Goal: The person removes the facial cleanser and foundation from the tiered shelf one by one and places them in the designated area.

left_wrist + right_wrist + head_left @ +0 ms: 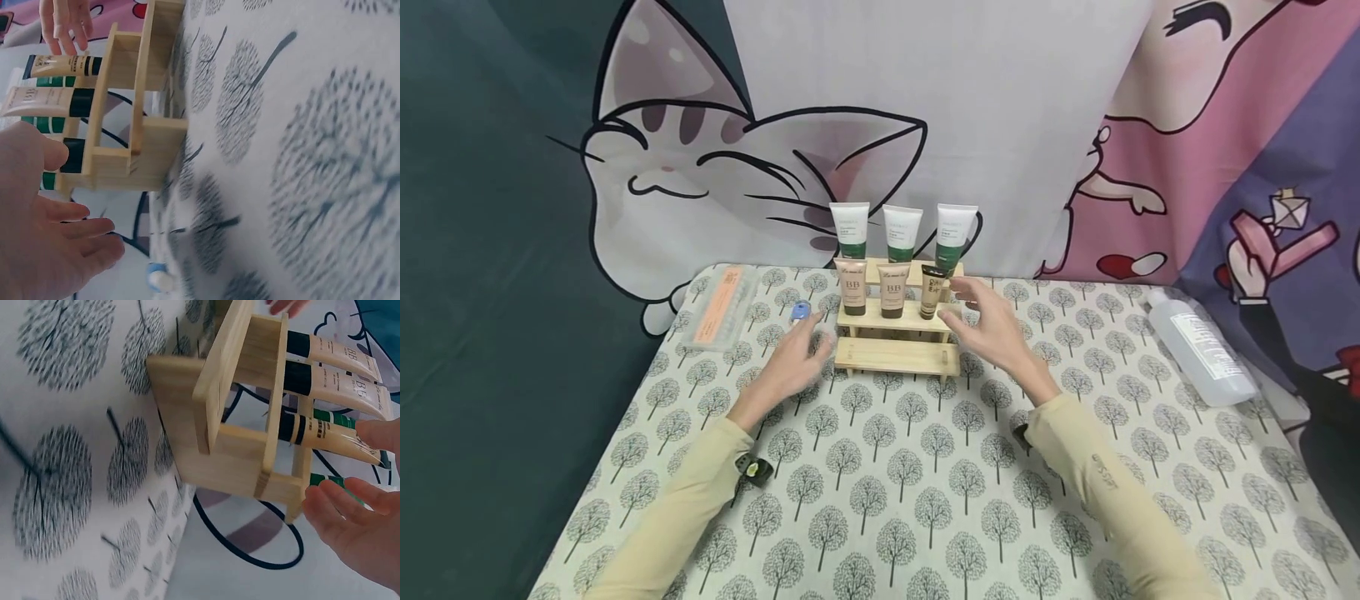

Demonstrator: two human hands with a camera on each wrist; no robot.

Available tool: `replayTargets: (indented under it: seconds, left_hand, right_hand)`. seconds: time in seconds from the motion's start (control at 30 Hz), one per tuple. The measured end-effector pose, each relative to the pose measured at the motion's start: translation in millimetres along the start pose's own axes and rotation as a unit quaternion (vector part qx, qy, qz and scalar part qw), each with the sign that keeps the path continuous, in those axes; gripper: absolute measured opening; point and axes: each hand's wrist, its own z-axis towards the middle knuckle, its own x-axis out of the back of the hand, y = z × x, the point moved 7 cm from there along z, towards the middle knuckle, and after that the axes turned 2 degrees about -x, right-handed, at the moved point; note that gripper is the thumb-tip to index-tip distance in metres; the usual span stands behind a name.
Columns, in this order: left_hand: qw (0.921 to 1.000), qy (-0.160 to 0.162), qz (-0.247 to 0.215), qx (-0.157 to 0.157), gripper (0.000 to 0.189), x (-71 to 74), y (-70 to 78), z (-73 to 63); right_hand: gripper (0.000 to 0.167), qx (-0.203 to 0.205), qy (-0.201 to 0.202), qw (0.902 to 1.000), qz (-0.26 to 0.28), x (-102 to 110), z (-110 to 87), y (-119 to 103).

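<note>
A three-tier wooden stand (pixel 898 357) holds upright cosmetic tubes. White-and-green tubes (pixel 901 229) line its top tier. On the middle tier are two pink BB cream tubes (pixel 853 287) and, at the right end, a smaller gold tube (pixel 932 293) with black ends. The bottom tier is bare. My right hand (pixel 994 332) is beside the gold tube, thumb and fingers spread apart; in the right wrist view the thumb overlaps the tube's upper end. To the left of the stand is my left hand (pixel 792 360), fingers loosely extended and holding nothing.
Behind the left hand lies a small blue-and-white object (pixel 801 311). A clear flat case with an orange label (pixel 721 307) sits at the back left. On the right, a clear bottle (pixel 1201 350) lies on its side. A printed curtain (pixel 1000 125) hangs behind.
</note>
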Motion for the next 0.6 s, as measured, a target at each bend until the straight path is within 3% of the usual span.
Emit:
replayTargets:
  seconds: [0.2, 0.6]
  left_hand:
    - [0.9983, 0.006, -0.055, 0.018, 0.066, -20.5, -12.4, 6.0]
    - [0.9832, 0.029, -0.176, 0.038, 0.055, -43.5, -13.5, 6.2]
  right_hand:
    - [0.05, -0.032, 0.012, 0.9991, 0.023, -11.3, 7.6, 4.4]
    - [0.033, -0.047, 0.04, 0.9968, 0.051, -27.1, 18.7, 10.1]
